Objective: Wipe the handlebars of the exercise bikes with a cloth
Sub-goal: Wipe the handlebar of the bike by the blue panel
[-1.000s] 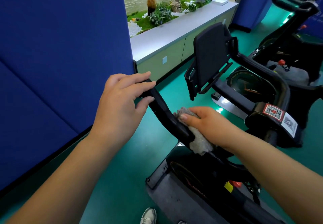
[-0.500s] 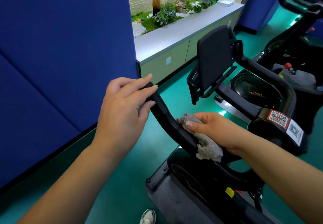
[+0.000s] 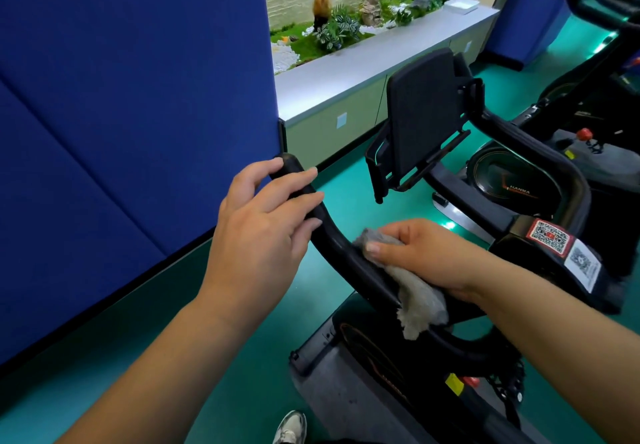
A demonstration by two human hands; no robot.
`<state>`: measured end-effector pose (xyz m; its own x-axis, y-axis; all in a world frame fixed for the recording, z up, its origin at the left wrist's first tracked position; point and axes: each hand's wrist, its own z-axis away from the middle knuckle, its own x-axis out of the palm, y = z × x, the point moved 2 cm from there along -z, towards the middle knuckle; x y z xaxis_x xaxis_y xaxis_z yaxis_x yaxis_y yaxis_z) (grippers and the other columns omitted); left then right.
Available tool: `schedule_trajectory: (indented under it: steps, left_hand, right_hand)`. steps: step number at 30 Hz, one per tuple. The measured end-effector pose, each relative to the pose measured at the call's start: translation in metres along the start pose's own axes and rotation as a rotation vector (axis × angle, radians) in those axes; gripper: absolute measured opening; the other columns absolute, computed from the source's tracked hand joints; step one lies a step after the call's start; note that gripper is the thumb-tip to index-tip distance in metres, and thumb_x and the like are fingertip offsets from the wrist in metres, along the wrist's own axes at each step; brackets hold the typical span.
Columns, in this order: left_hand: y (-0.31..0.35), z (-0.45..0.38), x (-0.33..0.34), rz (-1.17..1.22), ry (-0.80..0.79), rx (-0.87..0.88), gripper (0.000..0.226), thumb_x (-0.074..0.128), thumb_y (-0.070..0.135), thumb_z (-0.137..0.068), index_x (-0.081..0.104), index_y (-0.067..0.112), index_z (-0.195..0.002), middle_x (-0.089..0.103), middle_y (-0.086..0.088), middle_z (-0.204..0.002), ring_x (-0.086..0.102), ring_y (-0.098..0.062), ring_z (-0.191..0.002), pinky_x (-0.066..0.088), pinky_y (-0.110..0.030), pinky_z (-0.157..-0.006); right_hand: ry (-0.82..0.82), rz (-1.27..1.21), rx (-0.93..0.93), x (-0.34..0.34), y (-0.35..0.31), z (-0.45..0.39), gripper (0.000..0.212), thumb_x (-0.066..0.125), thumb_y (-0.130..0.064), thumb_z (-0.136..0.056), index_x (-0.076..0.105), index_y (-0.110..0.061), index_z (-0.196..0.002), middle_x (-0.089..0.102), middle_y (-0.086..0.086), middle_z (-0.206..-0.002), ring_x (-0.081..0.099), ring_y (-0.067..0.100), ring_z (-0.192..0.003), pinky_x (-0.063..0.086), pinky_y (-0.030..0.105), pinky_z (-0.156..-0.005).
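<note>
The left hand (image 3: 259,222) lies over the upper end of the black left handlebar (image 3: 332,243) of the nearest exercise bike (image 3: 398,374), its fingers laid across the bar in a loose, fairly wide grip, with the thumb hidden behind the bar. Lower on the same bar, the right hand (image 3: 426,253) presses a grey cloth (image 3: 415,298) against it, the grip narrow, fingers and thumb curled round the cloth, whose frayed end hangs down below the bar. Beyond the hands a black tablet holder (image 3: 420,114) stands tilted between the handlebars, and two QR code stickers (image 3: 561,249) sit on the bike's centre block. A blue padded partition (image 3: 121,114) rises at left above the green floor (image 3: 242,391). A second exercise bike (image 3: 588,104) stands at right.
</note>
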<state>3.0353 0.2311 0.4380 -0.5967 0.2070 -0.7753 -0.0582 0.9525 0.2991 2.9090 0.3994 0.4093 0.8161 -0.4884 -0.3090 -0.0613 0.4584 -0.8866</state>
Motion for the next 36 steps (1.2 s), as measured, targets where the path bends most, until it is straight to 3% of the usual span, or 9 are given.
schedule_trajectory:
  steps: [4,7,11,16,20,23,29,31,36]
  left_hand:
    - [0.009,0.007,0.001,-0.041,-0.030,-0.005,0.027,0.070,0.026,-0.082,0.071,0.018,-0.108,0.059,0.007,-0.128,0.041,-0.026,-0.127,0.040,-0.051,-0.098]
    - [0.016,0.016,0.002,-0.055,-0.061,-0.020,0.026,0.069,0.027,-0.082,0.071,0.019,-0.106,0.060,0.007,-0.127,0.043,-0.025,-0.126,0.039,-0.050,-0.098]
    - [0.028,0.028,0.007,-0.054,-0.099,-0.044,0.024,0.073,0.026,-0.079,0.073,0.020,-0.103,0.061,0.005,-0.125,0.046,-0.026,-0.124,0.040,-0.049,-0.099]
    - [0.042,0.039,0.010,-0.086,-0.162,-0.057,0.034,0.074,0.032,-0.077,0.070,0.021,-0.109,0.059,0.004,-0.128,0.044,-0.025,-0.127,0.033,-0.042,-0.102]
    - [0.044,0.041,0.009,-0.089,-0.191,-0.071,0.042,0.064,0.044,-0.079,0.067,0.022,-0.114,0.055,0.004,-0.133,0.039,-0.022,-0.132,0.029,-0.041,-0.105]
    - [0.046,0.041,0.009,-0.085,-0.192,-0.085,0.045,0.058,0.049,-0.079,0.066,0.022,-0.114,0.054,0.004,-0.134,0.036,-0.022,-0.133,0.028,-0.043,-0.106]
    - [0.049,0.043,0.011,-0.086,-0.227,-0.090,0.049,0.058,0.051,-0.080,0.062,0.022,-0.120,0.049,0.003,-0.138,0.030,-0.021,-0.135,0.025,-0.047,-0.110]
    - [0.049,0.046,0.011,-0.082,-0.239,-0.087,0.052,0.058,0.051,-0.081,0.059,0.023,-0.124,0.046,0.003,-0.140,0.027,-0.020,-0.136,0.024,-0.046,-0.111]
    - [0.055,0.055,0.013,-0.069,-0.258,-0.117,0.058,0.058,0.053,-0.083,0.052,0.023,-0.132,0.041,0.005,-0.144,0.023,-0.018,-0.138,0.021,-0.044,-0.114]
  right_hand:
    - [0.055,-0.098,-0.043,0.013,-0.008,-0.012,0.016,0.067,-0.021,-0.088,0.070,-0.006,-0.088,0.072,0.010,-0.077,0.064,0.016,-0.068,0.053,0.033,-0.070]
    - [-0.041,0.142,-0.022,-0.007,0.002,0.007,0.022,0.070,-0.032,-0.084,0.069,-0.011,-0.076,0.069,0.004,-0.068,0.062,0.012,-0.063,0.050,0.028,-0.063]
    - [-0.168,0.305,0.037,-0.024,0.012,0.024,0.031,0.069,-0.039,-0.081,0.071,-0.009,-0.086,0.073,0.015,-0.084,0.068,0.019,-0.073,0.055,0.040,-0.076]
    - [0.029,0.098,-0.104,0.001,-0.002,0.012,0.019,0.067,-0.026,-0.088,0.068,-0.014,-0.074,0.066,-0.006,-0.061,0.057,0.002,-0.056,0.046,0.016,-0.054]
    - [-0.061,0.219,-0.023,-0.014,0.008,0.030,0.037,0.069,-0.036,-0.083,0.068,0.001,-0.088,0.068,0.010,-0.076,0.059,0.014,-0.068,0.048,0.031,-0.068]
    - [-0.137,0.311,0.065,-0.026,0.016,0.048,0.032,0.071,-0.044,-0.077,0.070,-0.012,-0.079,0.070,0.003,-0.073,0.062,0.010,-0.067,0.050,0.033,-0.071]
    - [0.116,0.327,-0.053,-0.003,0.000,0.036,0.032,0.066,-0.035,-0.087,0.070,-0.004,-0.087,0.068,0.009,-0.074,0.059,0.009,-0.063,0.046,0.020,-0.057]
    - [0.098,0.435,-0.046,-0.007,0.002,0.043,0.033,0.066,-0.041,-0.086,0.069,-0.008,-0.084,0.069,0.012,-0.076,0.059,0.010,-0.063,0.045,0.024,-0.060]
    - [-0.056,0.560,0.013,-0.030,0.004,0.072,0.018,0.073,-0.044,-0.077,0.072,-0.028,-0.085,0.073,-0.008,-0.077,0.068,0.004,-0.071,0.057,0.031,-0.074]
